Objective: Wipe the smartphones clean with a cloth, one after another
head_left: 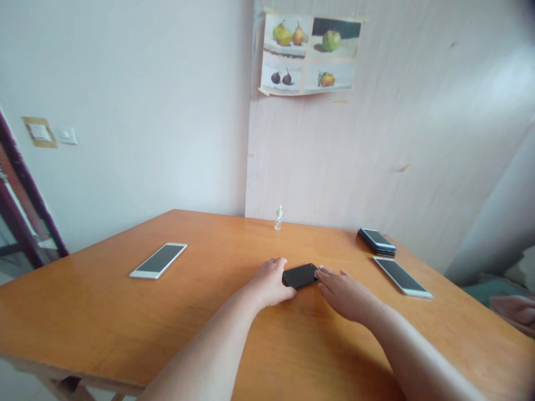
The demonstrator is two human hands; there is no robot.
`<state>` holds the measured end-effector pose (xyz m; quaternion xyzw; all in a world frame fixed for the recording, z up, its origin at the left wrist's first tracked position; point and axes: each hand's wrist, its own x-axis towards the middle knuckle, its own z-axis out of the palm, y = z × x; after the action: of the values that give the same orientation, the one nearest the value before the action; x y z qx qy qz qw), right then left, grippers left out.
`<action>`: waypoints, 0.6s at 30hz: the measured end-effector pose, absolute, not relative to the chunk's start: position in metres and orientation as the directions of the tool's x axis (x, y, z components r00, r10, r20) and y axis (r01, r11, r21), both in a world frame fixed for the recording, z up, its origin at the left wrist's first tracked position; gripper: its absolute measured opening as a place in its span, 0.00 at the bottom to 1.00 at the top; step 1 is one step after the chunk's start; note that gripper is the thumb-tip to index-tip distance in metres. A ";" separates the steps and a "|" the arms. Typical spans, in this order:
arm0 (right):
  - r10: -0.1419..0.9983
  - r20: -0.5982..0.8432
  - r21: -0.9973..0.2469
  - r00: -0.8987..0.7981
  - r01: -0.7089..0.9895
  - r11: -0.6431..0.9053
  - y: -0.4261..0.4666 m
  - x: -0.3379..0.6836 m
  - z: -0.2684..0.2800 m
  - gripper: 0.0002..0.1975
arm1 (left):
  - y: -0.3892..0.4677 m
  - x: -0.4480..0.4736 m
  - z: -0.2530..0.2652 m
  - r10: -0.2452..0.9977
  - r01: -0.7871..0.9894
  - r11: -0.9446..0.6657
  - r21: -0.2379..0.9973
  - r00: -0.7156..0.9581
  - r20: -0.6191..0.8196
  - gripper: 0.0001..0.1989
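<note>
A black smartphone lies in front of me on the wooden table, its dark screen facing up. My left hand grips its left end, with the thumb on the near edge and the fingers on the far edge. At the phone's right end, the fingers of my right hand are pressed together over the corner. A small white bit shows by those fingertips; what it is I cannot make out. Part of the phone's right end is hidden under the fingers.
A white tablet lies on the left, and another white tablet on the right. Behind the latter sits a stack of phones. A small clear bottle stands near the wall. Another person's hand shows at the right edge.
</note>
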<state>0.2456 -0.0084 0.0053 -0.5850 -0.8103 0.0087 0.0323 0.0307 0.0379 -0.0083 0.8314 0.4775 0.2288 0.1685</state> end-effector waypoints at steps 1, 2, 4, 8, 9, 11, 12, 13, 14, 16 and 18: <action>0.953 0.046 -0.043 -0.300 0.952 0.302 -0.009 0.245 0.006 0.22 | 0.038 0.031 -0.007 0.869 0.716 -0.491 0.496 0.446 0.216 0.34; 0.949 0.049 -0.047 -0.312 0.948 0.315 -0.011 0.241 0.007 0.22 | 0.038 0.031 -0.007 0.867 0.714 -0.494 0.496 0.448 0.218 0.34; 0.914 0.058 -0.084 -0.401 0.910 0.405 -0.019 0.228 0.010 0.23 | 0.038 0.031 -0.008 0.865 0.707 -0.498 0.502 0.444 0.232 0.34; 0.828 0.076 -0.166 -0.556 0.812 0.560 -0.030 0.212 0.013 0.25 | 0.040 0.031 -0.011 0.863 0.689 -0.502 0.523 0.438 0.250 0.33; 0.840 0.076 -0.169 -0.537 0.824 0.541 -0.029 0.215 0.012 0.25 | 0.040 0.031 -0.011 0.863 0.688 -0.501 0.525 0.440 0.247 0.33; 0.900 0.068 -0.145 -0.431 0.888 0.437 -0.021 0.227 0.009 0.24 | 0.040 0.031 -0.010 0.866 0.689 -0.495 0.529 0.442 0.235 0.34; 0.931 0.064 -0.122 -0.360 0.923 0.365 -0.016 0.233 0.007 0.23 | 0.039 0.031 -0.010 0.866 0.690 -0.494 0.530 0.444 0.229 0.35; 0.955 0.063 -0.098 -0.291 0.950 0.297 -0.012 0.239 0.005 0.23 | 0.039 0.031 -0.010 0.866 0.689 -0.493 0.531 0.445 0.227 0.35; 0.967 0.064 -0.078 -0.247 0.965 0.252 -0.009 0.243 0.004 0.22 | 0.038 0.031 -0.010 0.864 0.687 -0.496 0.532 0.447 0.229 0.36; 0.960 0.064 -0.077 -0.271 0.958 0.276 -0.009 0.241 0.005 0.22 | 0.038 0.032 -0.010 0.859 0.677 -0.507 0.533 0.452 0.243 0.38; 0.915 0.065 -0.151 -0.397 0.903 0.402 -0.016 0.230 0.009 0.22 | 0.038 0.033 -0.012 0.853 0.670 -0.516 0.533 0.454 0.256 0.39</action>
<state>0.2298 -0.0156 0.0086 -0.5447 -0.8346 0.0457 0.0690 0.0327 0.0382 -0.0115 0.8331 0.4572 0.2533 0.1810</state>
